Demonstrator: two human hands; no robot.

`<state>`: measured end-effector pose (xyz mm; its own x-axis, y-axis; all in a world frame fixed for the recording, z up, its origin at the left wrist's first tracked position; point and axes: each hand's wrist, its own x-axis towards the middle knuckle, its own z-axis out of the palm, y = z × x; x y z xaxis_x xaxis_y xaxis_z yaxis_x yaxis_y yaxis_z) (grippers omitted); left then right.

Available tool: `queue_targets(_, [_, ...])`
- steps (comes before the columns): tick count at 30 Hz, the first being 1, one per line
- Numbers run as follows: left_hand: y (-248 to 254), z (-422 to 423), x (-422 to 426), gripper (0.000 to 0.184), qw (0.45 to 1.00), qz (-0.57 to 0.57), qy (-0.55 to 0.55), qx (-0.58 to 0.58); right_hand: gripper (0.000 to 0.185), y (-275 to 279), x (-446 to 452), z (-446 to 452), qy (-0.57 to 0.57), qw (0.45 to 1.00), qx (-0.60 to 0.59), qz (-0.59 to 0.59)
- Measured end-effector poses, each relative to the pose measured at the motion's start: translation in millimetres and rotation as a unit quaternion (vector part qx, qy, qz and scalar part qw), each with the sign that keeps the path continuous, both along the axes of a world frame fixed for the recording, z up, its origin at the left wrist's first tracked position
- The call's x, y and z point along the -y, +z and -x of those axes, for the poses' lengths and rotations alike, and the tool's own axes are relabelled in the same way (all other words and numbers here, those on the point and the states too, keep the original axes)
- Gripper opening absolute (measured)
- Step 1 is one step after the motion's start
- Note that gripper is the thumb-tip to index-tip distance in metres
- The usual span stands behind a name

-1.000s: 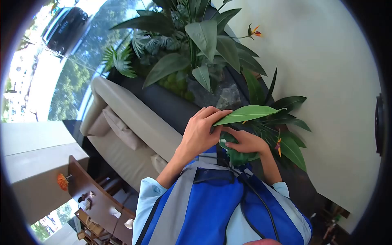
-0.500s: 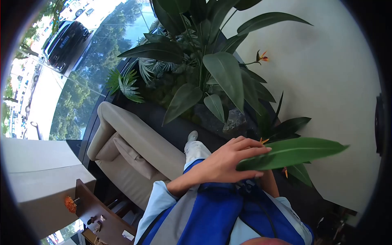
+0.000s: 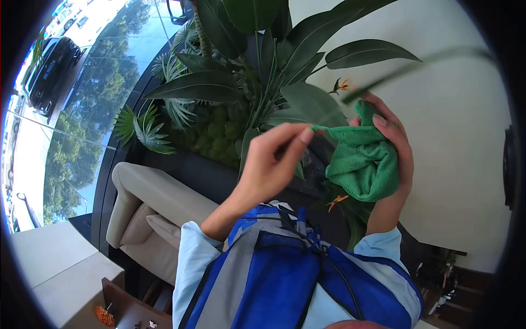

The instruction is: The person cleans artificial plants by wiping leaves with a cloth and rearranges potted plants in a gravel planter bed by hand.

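Observation:
A bunched green cloth [image 3: 364, 164] hangs in front of my chest, its folds loose and soft. My right hand [image 3: 402, 140] is wrapped round its right side, thumb on top. At its upper left corner, my left hand [image 3: 274, 159] pinches the edge between thumb and forefinger and holds it stretched out. Just above the cloth, a long narrow leaf [image 3: 422, 66], blurred by motion, slants up to the right. Behind my hands a broad leaf [image 3: 312, 104] of the big plant is partly covered. An orange flower [image 3: 337, 203] shows below the cloth.
Large dark leaves [image 3: 200, 86] rise from a planter with green moss [image 3: 219, 134]. A beige armchair [image 3: 159, 186] stands at left, near a window wall. The pale wall [image 3: 449, 164] is on the right. A brown table [image 3: 131, 307] with small ornaments sits at lower left.
My left hand has left the green leaf and now pinches the cloth. My right hand, mostly hidden under the leaf before, has come up into view with the cloth. The view has shifted slightly.

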<state>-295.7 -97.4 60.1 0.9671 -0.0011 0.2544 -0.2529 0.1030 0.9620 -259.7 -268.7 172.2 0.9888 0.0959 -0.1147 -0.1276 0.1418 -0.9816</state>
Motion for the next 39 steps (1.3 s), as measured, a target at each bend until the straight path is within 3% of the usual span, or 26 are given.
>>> queue_targets(1, [6, -3, -6, 0.023, 0.992, 0.091, -0.021, -0.082, 0.025, 3, 1, 6, -0.004, 1.000, 0.006, 0.003])
queue_targets(3, [-1, -10, -14, 0.028, 0.991, 0.123, 0.027, -0.046, 0.025, 7, 8, 21, -0.016, 0.996, 0.075, 0.039])
queue_targets(4, [-3, -13, -22, 0.028, 0.986, 0.158, 0.019, -0.055, 0.024, -5, 36, 10, 0.082, 0.993, 0.088, 0.004])
queue_targets(6, [-7, -20, -34, 0.030, 0.975, 0.215, 0.018, -0.054, 0.024, -12, 60, -2, 0.114, 0.985, 0.125, -0.020])
queue_targets(9, [-8, -40, -36, 0.030, 0.988, 0.110, 0.105, 0.002, 0.030, 0, 62, -21, 0.182, 0.960, 0.212, -0.002])
queue_targets(11, [-8, -57, -29, 0.030, 0.989, 0.102, 0.098, 0.034, 0.037, 16, 31, -33, 0.180, 0.897, 0.257, 0.311])
queue_targets(13, [-8, -72, -20, 0.029, 0.991, 0.101, 0.083, 0.025, 0.044, 16, 4, -57, 0.188, 0.907, 0.242, 0.290])
queue_targets(16, [-12, -84, -11, 0.029, 0.990, 0.126, 0.047, 0.037, 0.035, 8, -14, -94, 0.155, 0.918, 0.215, 0.294])
queue_targets(18, [-19, -91, -7, 0.030, 0.988, 0.148, 0.022, 0.039, 0.030, 1, -19, -107, 0.211, 0.961, 0.104, 0.143])
queue_targets(23, [-32, -90, -24, 0.031, 0.994, 0.100, -0.019, 0.027, 0.024, -4, -20, -95, 0.187, 0.952, 0.172, 0.169])
queue_targets(25, [-34, -81, -23, 0.024, 0.989, 0.076, -0.022, 0.124, 0.019, -13, -15, -79, 0.186, 0.946, 0.214, 0.156])
queue_targets(27, [-35, -65, -30, 0.022, 0.993, 0.058, 0.009, 0.103, 0.017, -27, -17, -59, 0.161, 0.921, 0.316, 0.163])
queue_targets(31, [-49, -63, -29, 0.015, 0.989, 0.023, 0.053, 0.134, 0.014, -46, -19, -43, 0.110, 0.926, 0.319, 0.170])
queue_targets(35, [-47, -70, -33, 0.015, 0.981, -0.063, 0.079, 0.165, 0.014, -47, -13, -55, 0.158, 0.922, 0.313, 0.167])
queue_targets(37, [-47, -77, -35, 0.017, 0.988, -0.027, 0.060, 0.143, 0.016, -44, -6, -62, 0.194, 0.890, 0.357, 0.209])
queue_targets(39, [-48, -82, -41, 0.017, 0.979, -0.088, 0.082, 0.166, 0.020, -47, 1, -59, 0.187, 0.917, 0.300, 0.186])
